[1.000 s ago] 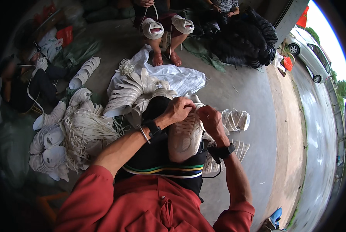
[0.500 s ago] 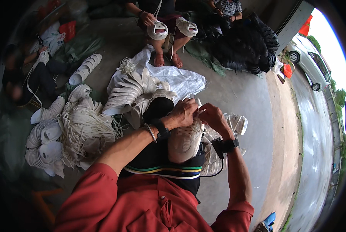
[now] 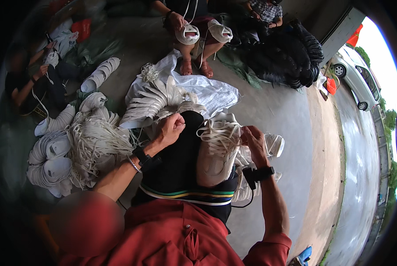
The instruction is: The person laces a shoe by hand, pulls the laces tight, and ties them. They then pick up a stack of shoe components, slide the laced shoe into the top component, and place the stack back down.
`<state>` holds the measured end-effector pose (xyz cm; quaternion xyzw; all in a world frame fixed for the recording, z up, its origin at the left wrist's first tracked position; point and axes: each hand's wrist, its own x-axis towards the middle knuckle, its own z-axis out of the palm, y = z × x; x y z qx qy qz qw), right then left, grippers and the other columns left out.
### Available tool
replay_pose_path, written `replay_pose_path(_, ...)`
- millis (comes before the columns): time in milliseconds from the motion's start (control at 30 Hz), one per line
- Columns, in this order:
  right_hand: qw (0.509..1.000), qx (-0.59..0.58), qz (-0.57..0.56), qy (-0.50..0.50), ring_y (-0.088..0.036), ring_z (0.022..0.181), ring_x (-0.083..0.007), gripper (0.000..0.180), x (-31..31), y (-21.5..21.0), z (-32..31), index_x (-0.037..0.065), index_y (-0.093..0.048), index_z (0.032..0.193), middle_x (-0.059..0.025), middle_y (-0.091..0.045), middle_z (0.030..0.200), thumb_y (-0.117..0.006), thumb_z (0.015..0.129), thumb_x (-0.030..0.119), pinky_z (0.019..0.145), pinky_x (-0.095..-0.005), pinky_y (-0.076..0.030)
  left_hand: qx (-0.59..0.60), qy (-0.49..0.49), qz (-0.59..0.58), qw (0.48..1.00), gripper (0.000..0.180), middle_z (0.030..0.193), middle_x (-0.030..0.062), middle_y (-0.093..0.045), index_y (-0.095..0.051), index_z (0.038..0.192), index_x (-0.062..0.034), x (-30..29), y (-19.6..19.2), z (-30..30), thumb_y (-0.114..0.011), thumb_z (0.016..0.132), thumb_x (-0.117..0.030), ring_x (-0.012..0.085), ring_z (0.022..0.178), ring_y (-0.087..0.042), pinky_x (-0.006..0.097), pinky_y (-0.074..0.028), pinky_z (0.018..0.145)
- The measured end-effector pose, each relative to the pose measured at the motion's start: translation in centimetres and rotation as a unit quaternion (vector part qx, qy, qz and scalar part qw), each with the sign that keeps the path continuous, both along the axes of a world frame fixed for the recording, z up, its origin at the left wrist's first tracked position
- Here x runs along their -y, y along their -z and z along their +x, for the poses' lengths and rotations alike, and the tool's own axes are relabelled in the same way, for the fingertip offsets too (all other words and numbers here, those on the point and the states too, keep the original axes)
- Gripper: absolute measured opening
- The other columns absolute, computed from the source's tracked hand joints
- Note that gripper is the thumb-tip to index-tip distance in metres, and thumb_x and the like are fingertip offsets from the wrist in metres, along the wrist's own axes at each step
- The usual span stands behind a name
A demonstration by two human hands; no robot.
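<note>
A cream-white shoe upper (image 3: 215, 162) lies on my dark-trousered lap, its toe toward me. White laces (image 3: 220, 135) criss-cross its front, with a loose loop out to its left. Beside its right edge, my right hand (image 3: 253, 141) has bent fingers pinched against the upper. My left hand (image 3: 172, 129) is off to the left of the shoe, raised with its fingers curled closed; whether a lace end is between them is too small to tell.
To my left are a heap of white laces (image 3: 98, 142) and stacked white uppers (image 3: 54, 155). More uppers (image 3: 152, 104) lie ahead on a white sack (image 3: 220, 91). Further uppers (image 3: 274, 145) sit right of my lap. Several people work nearby, close to a black pile (image 3: 287, 57).
My left hand has moved from the shoe's top toward me and to the left. My right hand has shifted slightly down along the shoe's right edge. The lacing now shows plainly.
</note>
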<state>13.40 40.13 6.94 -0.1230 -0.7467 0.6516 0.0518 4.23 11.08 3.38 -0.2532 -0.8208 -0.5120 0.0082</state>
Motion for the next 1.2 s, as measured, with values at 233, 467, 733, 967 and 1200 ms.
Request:
replay_pose_path(233, 0.985, 0.118, -0.060, -0.109, -0.051, 0.059, -0.0067, 0.033, 0.4, 0.1, 3.7, 0.003, -0.057, 0.078, -0.0006, -0.054, 0.066, -0.051, 0.090, 0.033, 0.057, -0.0207, -0.043, 0.389, 0.119, 0.038, 0.913, 0.020, 0.062, 0.0071, -0.058, -0.055, 0.089, 0.0022, -2.9, -2.4, 2.5, -0.056, 0.085, -0.018, 0.0094, 0.041, -0.051, 0.020, -0.035, 0.031)
replay_pose_path(467, 0.985, 0.078, -0.090, -0.129, -0.046, 0.056, -0.0059, 0.035, 1.1, 0.1, 2.5, 0.000, -0.061, 0.082, 0.0008, -0.053, 0.063, -0.054, 0.088, 0.034, 0.055, -0.0213, -0.039, 0.370, 0.125, 0.087, 0.916, 0.016, 0.063, 0.0077, -0.057, -0.052, 0.081, -0.0001, -4.3, -1.9, 2.3, -0.057, 0.083, -0.015, 0.0100, 0.041, -0.051, 0.019, -0.035, 0.031)
replay_pose_path(733, 0.975, 0.080, -0.198, -0.061, -0.040, 0.054, -0.0054, 0.020, 1.4, 0.3, 2.7, 0.003, -0.059, 0.080, 0.0028, -0.051, 0.062, -0.055, 0.087, 0.021, 0.052, -0.0220, -0.033, 0.448, 0.175, 0.112, 0.870, 0.012, 0.063, 0.0052, -0.057, -0.052, 0.080, -0.0018, -3.1, -2.9, 2.8, -0.058, 0.077, -0.012, 0.0107, 0.045, -0.054, 0.020, -0.037, 0.035)
replay_pose_path(967, 0.967, 0.066, -0.244, -0.041, -0.040, 0.054, -0.0057, 0.020, 0.9, 1.3, 2.7, 0.004, -0.057, 0.080, 0.0040, -0.045, 0.061, -0.055, 0.088, 0.023, 0.053, -0.0219, -0.033, 0.450, 0.248, 0.206, 0.833, 0.015, 0.069, 0.0061, -0.059, -0.052, 0.089, -0.0015, -2.3, -2.4, 2.7, -0.055, 0.081, -0.015, 0.0126, 0.053, -0.058, 0.020, -0.042, 0.040)
replay_pose_path(1200, 0.974, 0.085, -0.206, -0.044, -0.042, 0.056, -0.0049, 0.021, 1.5, 0.5, 2.5, 0.004, -0.058, 0.083, 0.0045, -0.049, 0.063, -0.054, 0.089, 0.024, 0.054, -0.0210, -0.035, 0.493, 0.181, 0.172, 0.833, 0.014, 0.068, 0.0070, -0.059, -0.054, 0.086, -0.0022, -3.4, -2.3, 2.3, -0.053, 0.084, -0.016, 0.0139, 0.051, -0.058, 0.021, -0.043, 0.039)
